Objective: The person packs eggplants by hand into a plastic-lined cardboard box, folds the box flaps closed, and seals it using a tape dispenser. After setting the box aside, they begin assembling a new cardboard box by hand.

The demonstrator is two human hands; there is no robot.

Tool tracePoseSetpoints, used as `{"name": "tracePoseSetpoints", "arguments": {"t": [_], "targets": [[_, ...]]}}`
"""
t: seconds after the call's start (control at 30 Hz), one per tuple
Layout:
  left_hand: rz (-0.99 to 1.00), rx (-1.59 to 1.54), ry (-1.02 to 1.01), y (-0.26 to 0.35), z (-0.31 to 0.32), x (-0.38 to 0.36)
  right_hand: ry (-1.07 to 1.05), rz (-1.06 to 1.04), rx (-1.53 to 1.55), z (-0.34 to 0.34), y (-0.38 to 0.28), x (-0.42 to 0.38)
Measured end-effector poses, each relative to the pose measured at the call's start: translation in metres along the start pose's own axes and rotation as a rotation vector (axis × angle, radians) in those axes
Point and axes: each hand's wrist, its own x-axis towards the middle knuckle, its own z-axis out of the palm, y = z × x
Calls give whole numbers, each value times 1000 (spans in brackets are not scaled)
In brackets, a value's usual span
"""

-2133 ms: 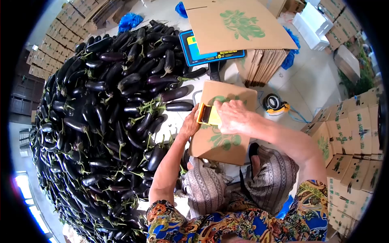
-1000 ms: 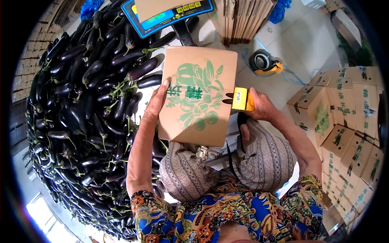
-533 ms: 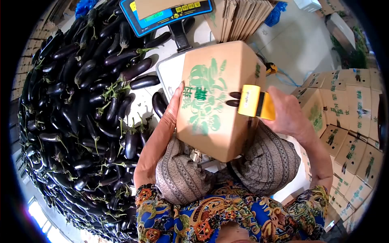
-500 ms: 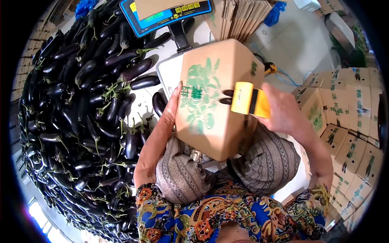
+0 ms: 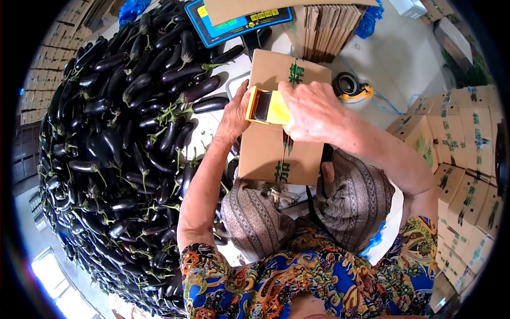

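From where I stand, looking down over the seated person, the head view shows one closed brown cardboard box with green printing (image 5: 265, 154) just ahead of the knees in grey patterned trousers (image 5: 257, 218), beside the pile. The right hand (image 5: 316, 111) is curled closed around one yellow tape dispenser with a dark roll inside (image 5: 277, 110), laid across the box's upper face, probably gripped this firmly so it presses flat. The left hand (image 5: 234, 114) is bent in against the box's left side, right by the dispenser's end, seemingly to steady the box; whether its fingers pinch anything I cannot tell. One blue-framed electronic scale display (image 5: 223, 33) stands on its post beyond the box, facing the person, likely so it can be read, though one loose cardboard sheet (image 5: 265, 6) partly covers it. Behind the box, flat cartons (image 5: 329, 32) stand on edge in one bundle, perhaps to be within reach; their edges are too tight to count. One black-and-yellow tape holder (image 5: 361, 95) lies on the floor. To the left, glossy dark purple eggplants (image 5: 111, 62) are heaped beyond counting, and printed cartons (image 5: 462, 183) are stacked at right, several but partly hidden. Two crumpled blue plastic bundles (image 5: 370, 21) show near the top.
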Motion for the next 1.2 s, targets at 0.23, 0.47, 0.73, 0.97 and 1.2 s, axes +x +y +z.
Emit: {"name": "tracePoseSetpoints", "arguments": {"t": [0.23,0.47,0.73,0.97,1.2], "targets": [[-177,317,150,12,-18,-3,-141,37,84,-18,2,-23],[-142,368,145,15,-26,-8,138,12,142,34,77,-99],[-182,330,161,24,-25,-10,264,57,252,117,142,-146],[-232,298,176,17,-27,-8,144,274,254,179,192,-196],[-317,255,171,7,-28,-8,153,283,150,196,181,-181]]}}
